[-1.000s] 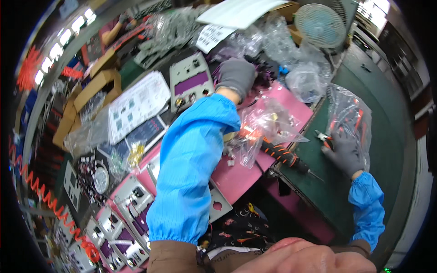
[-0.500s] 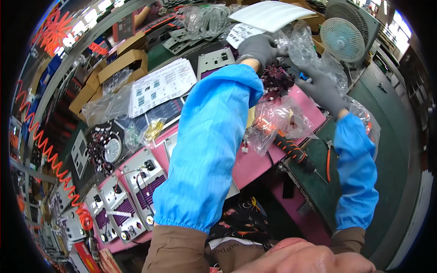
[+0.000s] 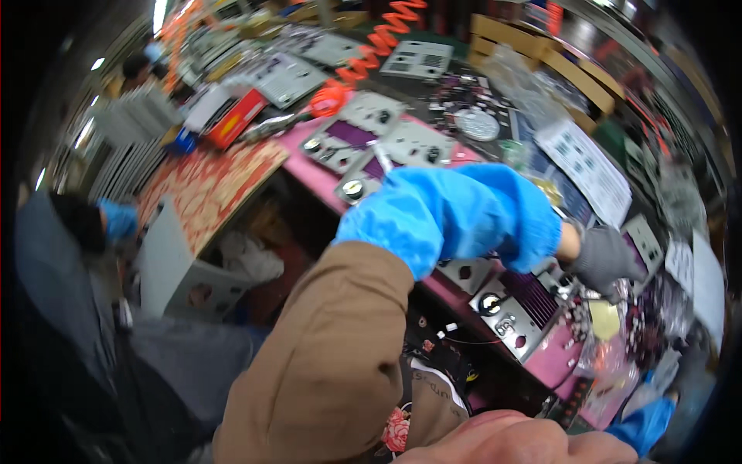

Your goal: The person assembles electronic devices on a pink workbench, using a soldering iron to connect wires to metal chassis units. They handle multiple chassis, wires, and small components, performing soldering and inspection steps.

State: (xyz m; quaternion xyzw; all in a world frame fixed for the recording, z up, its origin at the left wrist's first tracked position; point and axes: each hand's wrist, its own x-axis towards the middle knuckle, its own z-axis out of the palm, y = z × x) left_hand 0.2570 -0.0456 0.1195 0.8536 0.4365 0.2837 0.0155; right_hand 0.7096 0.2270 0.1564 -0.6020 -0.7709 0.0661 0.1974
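Note:
My left hand point(image 3: 607, 261), in a dark grey glove, reaches to the right side of the bench. Its fingers point downward and are blurred, so any grip is unclear. Beside it stands a grey metal panel point(image 3: 648, 246); nearer to me lies a metal panel with a purple grille point(image 3: 533, 298). Small connectors and dark wires point(image 3: 640, 321) lie just below the hand, next to a clear plastic bag point(image 3: 607, 356). My right hand point(image 3: 688, 375) is a dim grey blur at the lower right rim, past its blue sleeve; its fingers cannot be made out.
More panels point(image 3: 367, 124) lie on the pink mat at the far middle. Wires and a round silver part point(image 3: 477, 124), printed sheets point(image 3: 587, 166) and cardboard boxes point(image 3: 580, 77) stand behind. A coiled orange hose point(image 3: 379, 39) hangs down. At left, a person's blue-sleeved arm point(image 3: 118, 219) is near a patterned board point(image 3: 205, 182).
The view has swung left, bringing the patterned board and another person into sight. My left hand has drawn away from the wire bundle toward the panels. My right hand has slipped to the rim.

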